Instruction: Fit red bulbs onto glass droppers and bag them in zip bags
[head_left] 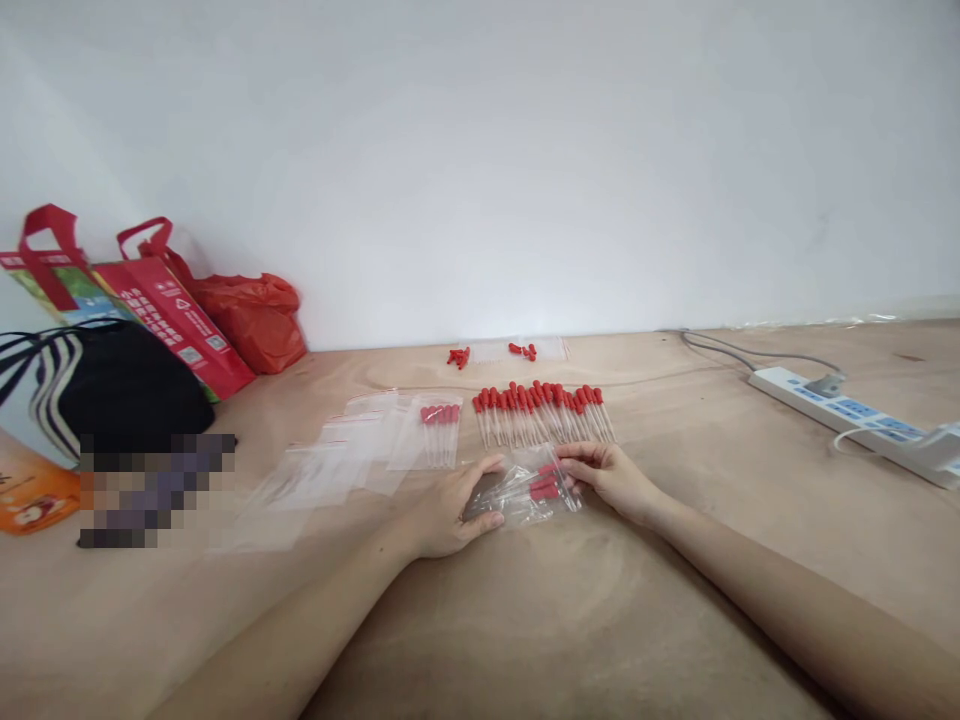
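A clear plastic bag (525, 497) with several red-capped droppers inside lies between my hands, low over the wooden table. My left hand (457, 508) grips the bag's left end between thumb and fingers. At the right end, beside the red caps, my right hand (609, 480) pinches the bag's edge. Just beyond are many loose droppers (536, 412) in a row, red caps pointing away from me. To their left, a flat clear bag (401, 440) has several red-capped droppers on or in it; which one is unclear.
Overlapping clear bags (322, 465) spread leftward on the table (525, 640). Small red caps (459, 357) lie at the back near the wall. Carrier bags (176, 320) and a black bag (135, 385) stand left; a power strip (847, 415) lies right.
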